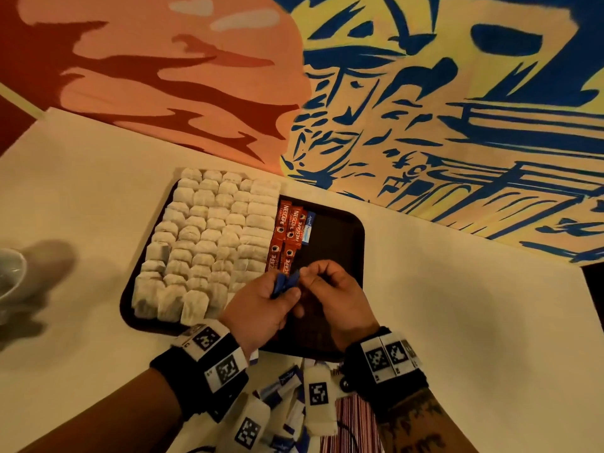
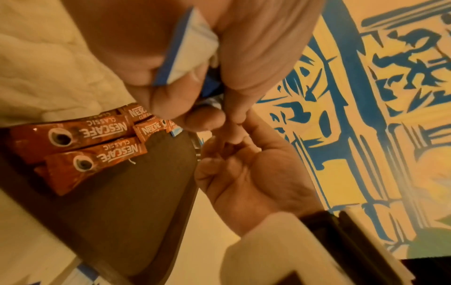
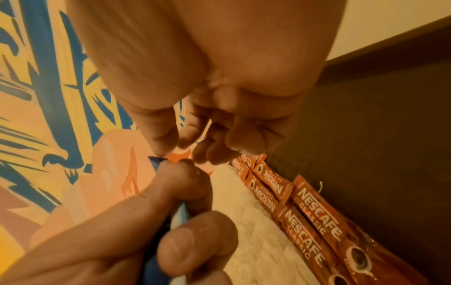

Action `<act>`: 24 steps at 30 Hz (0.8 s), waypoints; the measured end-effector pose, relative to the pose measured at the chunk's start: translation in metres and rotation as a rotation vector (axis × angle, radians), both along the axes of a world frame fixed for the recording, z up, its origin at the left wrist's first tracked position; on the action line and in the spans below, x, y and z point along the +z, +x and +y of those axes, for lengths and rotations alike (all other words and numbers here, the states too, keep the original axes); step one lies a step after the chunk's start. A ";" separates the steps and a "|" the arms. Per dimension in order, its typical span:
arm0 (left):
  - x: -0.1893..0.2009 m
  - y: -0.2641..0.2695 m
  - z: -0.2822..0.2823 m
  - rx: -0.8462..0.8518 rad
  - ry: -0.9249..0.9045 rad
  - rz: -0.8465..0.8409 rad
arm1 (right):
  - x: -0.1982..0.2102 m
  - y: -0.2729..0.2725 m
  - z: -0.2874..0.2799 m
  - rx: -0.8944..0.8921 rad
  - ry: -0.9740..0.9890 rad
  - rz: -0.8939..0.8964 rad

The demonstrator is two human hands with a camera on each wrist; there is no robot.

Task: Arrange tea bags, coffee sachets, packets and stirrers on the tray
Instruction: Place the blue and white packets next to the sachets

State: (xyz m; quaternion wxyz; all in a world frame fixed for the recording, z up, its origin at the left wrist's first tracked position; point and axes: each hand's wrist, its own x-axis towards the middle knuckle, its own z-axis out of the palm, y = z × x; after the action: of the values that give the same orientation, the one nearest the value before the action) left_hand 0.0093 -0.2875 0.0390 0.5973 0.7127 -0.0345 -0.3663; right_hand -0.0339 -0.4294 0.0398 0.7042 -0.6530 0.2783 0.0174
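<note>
A dark tray lies on the white table. Rows of tea bags fill its left half. Beside them lie red Nescafe sachets and one blue-white packet. Over the tray's near edge my left hand grips a small bundle of blue-white packets, which the left wrist view shows between thumb and fingers. My right hand is curled, its thumb tip at the bundle's far end. In the right wrist view the right hand has an empty gap between thumb and fingers.
Loose blue-white packets and striped stirrers lie at the table's front edge, under my wrists. A white cup stands at the far left. A painted wall rises just behind the tray. The tray's right part is bare.
</note>
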 end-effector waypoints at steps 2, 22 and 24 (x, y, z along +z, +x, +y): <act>0.000 -0.001 -0.001 -0.018 0.091 -0.097 | 0.003 -0.003 0.000 0.008 0.058 -0.008; 0.004 0.018 0.005 0.232 0.193 -0.027 | 0.007 0.004 -0.016 -0.082 -0.348 -0.129; 0.007 0.022 0.005 0.312 0.116 0.188 | 0.005 0.003 -0.014 0.014 -0.464 -0.255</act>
State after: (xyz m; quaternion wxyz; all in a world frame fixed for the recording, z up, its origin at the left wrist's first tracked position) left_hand 0.0312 -0.2823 0.0458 0.6052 0.7053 0.1533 -0.3357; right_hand -0.0308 -0.4431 0.0446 0.5650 -0.7957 0.1793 -0.1245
